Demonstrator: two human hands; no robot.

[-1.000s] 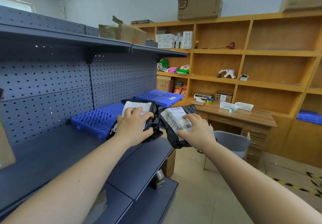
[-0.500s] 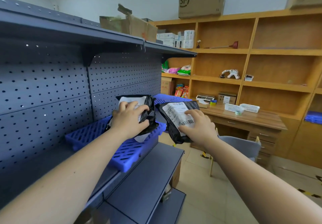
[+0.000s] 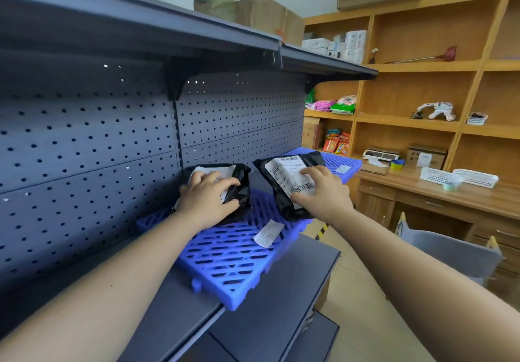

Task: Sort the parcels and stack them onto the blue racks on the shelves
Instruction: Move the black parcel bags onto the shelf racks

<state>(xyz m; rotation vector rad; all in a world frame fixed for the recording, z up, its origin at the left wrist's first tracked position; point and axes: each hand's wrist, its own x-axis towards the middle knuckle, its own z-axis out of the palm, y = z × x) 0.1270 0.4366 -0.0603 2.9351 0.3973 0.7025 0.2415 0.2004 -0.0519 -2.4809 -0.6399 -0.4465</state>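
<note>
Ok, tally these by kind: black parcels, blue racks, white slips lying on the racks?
Black parcels: 2, left parcel, right parcel
Blue racks: 2, near rack, far rack
White slips: 2, near slip, far slip
Total: 6

Two black parcels (image 3: 242, 190) (image 3: 277, 196), two blue racks (image 3: 225, 263) (image 3: 344, 160), two loose white labels (image 3: 268, 233) (image 3: 342, 169) and two hands (image 3: 205, 201) (image 3: 323, 196).

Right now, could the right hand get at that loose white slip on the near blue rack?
Probably, but not freely: the white slip lies uncovered on the blue rack, near the right hand, yet that hand grips a black parcel and would need to release it first.
</note>
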